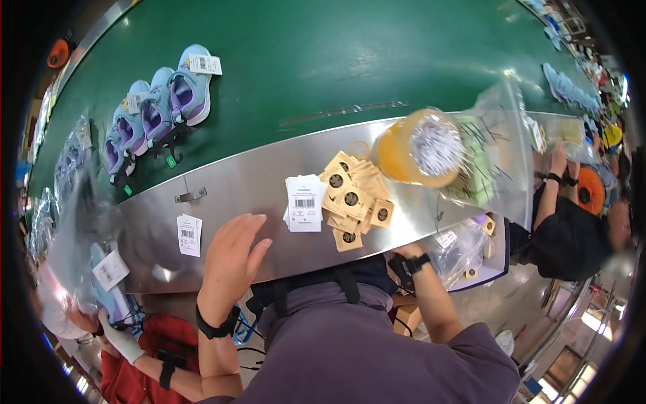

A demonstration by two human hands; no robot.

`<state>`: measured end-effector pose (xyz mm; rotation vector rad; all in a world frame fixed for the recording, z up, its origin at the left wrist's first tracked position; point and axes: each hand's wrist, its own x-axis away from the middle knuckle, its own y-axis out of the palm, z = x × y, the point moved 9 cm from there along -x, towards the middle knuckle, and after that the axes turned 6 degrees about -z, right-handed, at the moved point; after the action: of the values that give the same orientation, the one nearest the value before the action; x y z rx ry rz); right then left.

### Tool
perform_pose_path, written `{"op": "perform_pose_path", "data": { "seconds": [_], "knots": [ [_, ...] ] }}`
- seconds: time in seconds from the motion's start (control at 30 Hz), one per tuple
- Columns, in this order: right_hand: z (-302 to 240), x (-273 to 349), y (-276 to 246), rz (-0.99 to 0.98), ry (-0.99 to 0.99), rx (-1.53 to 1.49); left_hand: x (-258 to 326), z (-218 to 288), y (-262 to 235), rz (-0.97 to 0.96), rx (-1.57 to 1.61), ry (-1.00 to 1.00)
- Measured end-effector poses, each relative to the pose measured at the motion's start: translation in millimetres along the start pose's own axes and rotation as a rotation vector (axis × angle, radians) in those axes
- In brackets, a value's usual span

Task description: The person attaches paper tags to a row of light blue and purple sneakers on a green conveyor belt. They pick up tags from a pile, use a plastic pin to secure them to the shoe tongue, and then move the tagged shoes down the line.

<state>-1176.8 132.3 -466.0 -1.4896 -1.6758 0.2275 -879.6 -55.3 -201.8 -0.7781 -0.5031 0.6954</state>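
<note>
My left hand (232,259) hovers over the front edge of the steel ledge, fingers together and stretched out, thumb apart, holding nothing. It lies between a small stack of white barcode tags (190,236) and a larger stack of white tags (305,205). Beside the larger stack is a loose pile of tan square tags (353,195) with dark round prints. My right hand (408,251) is low at the ledge's front edge, its fingers mostly hidden. Next to it, a clear plastic bag (454,252) lies in an open box (499,252) below the ledge, with more tan tags.
An orange-yellow tub (417,149) and a clear bag of dark thin ties (494,155) stand at right. Several light-blue and purple shoes (158,108) sit on the green belt (303,60). A metal latch (190,195) is on the ledge. Co-workers flank me; one holds a bagged shoe (111,296).
</note>
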Motion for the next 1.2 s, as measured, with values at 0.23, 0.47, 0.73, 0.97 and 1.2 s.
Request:
{"op": "perform_pose_path", "data": {
  "seconds": [0.23, 0.47, 0.73, 0.97, 1.2],
  "knots": [
    [-132, 101, -62, -0.471, 0.034, -0.073, -25, 52, 39, 0.061, -0.066, 0.232],
    [-263, 51, -82, -0.155, -0.408, -0.632, -51, -17, 45, 0.084, 0.012, -0.191],
    [-260, 8, -55, -0.029, -0.365, -0.306, -56, -38, 77, 0.187, 0.194, -0.435],
    [-259, 6, -41, -0.087, -0.479, -0.558, -69, -39, 104, -0.158, 0.725, -0.457],
    [-253, 26, -65, -0.384, -0.481, -0.556, -56, 17, 44, 0.231, -0.157, -0.26]
  ]
}}
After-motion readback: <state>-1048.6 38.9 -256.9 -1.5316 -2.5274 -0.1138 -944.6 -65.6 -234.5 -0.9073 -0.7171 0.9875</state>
